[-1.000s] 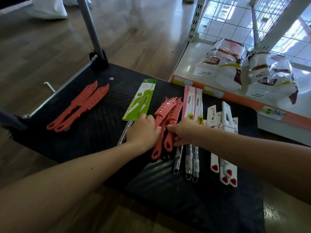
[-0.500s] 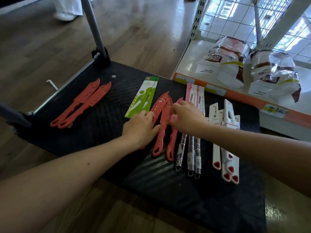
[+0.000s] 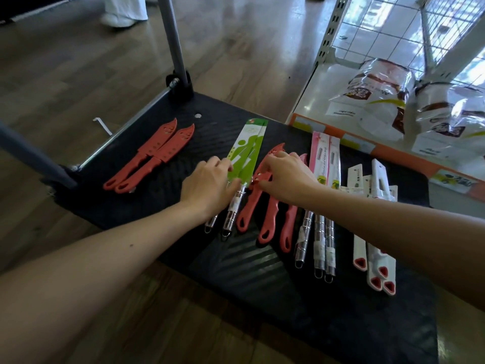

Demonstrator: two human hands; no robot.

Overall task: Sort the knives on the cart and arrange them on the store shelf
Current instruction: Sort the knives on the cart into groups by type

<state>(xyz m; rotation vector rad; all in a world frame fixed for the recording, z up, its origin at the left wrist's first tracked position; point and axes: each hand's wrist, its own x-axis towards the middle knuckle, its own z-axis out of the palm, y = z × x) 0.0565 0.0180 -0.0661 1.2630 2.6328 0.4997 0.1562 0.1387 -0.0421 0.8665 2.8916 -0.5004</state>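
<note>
On the black cart deck (image 3: 262, 271) lie groups of knives. Two red sheathed knives (image 3: 152, 158) rest at the left. Green-carded steel knives (image 3: 245, 158) sit in the middle, with my left hand (image 3: 210, 186) resting on their lower cards, fingers spread. Three red knives (image 3: 267, 214) lie beside them; my right hand (image 3: 286, 174) covers their blades, fingertips pinching the leftmost one. To the right are pink-carded steel knives (image 3: 324, 164) and white knives with red-tipped handles (image 3: 375, 261).
The cart's grey handle posts (image 3: 173, 43) rise at the back left. A white store shelf (image 3: 328, 101) with an orange edge strip holds bagged goods (image 3: 375, 101) at the right. A person's white-clad feet (image 3: 123, 11) stand on the wooden floor beyond.
The three red knives have been fanned apart and slid toward the near edge. My left hand moved from them onto the green-carded knives, and my right hand shifted left over the red blades.
</note>
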